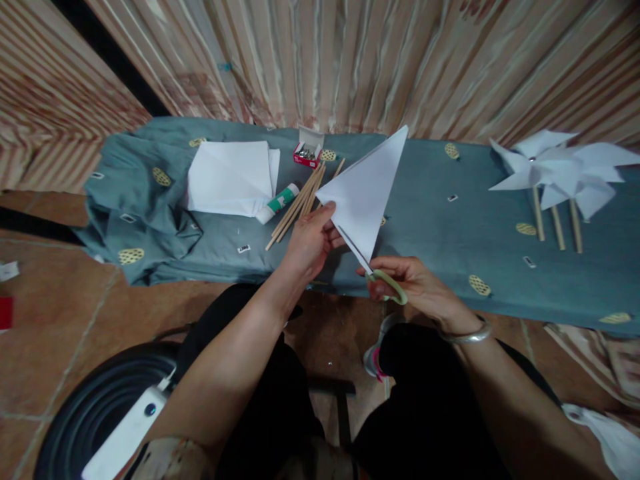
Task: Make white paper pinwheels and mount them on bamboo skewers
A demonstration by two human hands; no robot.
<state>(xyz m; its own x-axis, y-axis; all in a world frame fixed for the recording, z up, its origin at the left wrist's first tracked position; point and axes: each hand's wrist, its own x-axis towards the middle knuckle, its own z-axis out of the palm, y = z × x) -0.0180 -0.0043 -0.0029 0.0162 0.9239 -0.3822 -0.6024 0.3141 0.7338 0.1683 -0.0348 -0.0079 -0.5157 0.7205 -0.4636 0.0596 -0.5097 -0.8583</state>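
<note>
Your left hand [314,239], just left of the lower middle of the frame, pinches the left corner of a folded paper triangle [367,190], thumb on top and fingers beneath. The triangle is at the centre of the frame; its sharpest tip points to the upper right, and its longest edge slants steeply from there down to the low corner by your right hand [407,279]. That hand's fingers are curled around the pale green handles of the scissors [395,288], whose long axis runs to the upper left, blades along the triangle's lower-left edge. You cannot tell how far the blades are parted. Left of the triangle lie wooden sticks [295,208], a glue stick [280,202] and a stack of white paper [227,175]; white paper pinwheels [547,163] lie at the upper right, on the patterned cloth [440,227].
</note>
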